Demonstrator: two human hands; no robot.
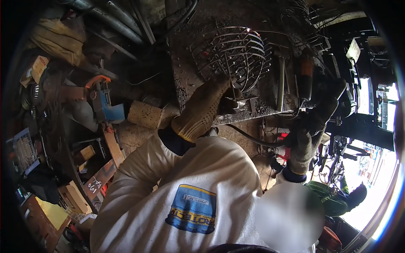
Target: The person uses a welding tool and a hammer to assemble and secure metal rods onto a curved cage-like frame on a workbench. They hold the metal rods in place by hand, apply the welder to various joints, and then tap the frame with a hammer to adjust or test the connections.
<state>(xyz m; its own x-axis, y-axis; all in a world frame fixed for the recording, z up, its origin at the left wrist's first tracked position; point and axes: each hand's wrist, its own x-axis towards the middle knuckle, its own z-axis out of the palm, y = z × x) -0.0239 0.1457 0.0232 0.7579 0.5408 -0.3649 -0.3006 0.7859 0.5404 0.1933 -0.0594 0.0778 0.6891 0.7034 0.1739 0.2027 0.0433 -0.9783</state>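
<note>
A round cage of bent metal rods (249, 50) lies on the dark, grimy workbench (185, 63). My left hand (202, 105), in a knitted work glove with a dotted palm, closes on the cage's near edge; the fingertips are partly hidden. Off to the right, my gloved right hand (314, 130) is closed around what looks like a welding electrode holder, mostly lost in shadow. A dark cable (257, 141) runs toward that hand. From its direction a thin rod (274, 32) reaches over to the cage's far rim, where a small bright spot shows.
A metal bar (281, 84) and an orange-and-black tool (306, 76) lie on the bench between my hands. Left of the bench are a blue clamp-like tool (107, 103), a speckled block (144, 114) and metal pipes (109, 21). A person in green (331, 198) is at the lower right.
</note>
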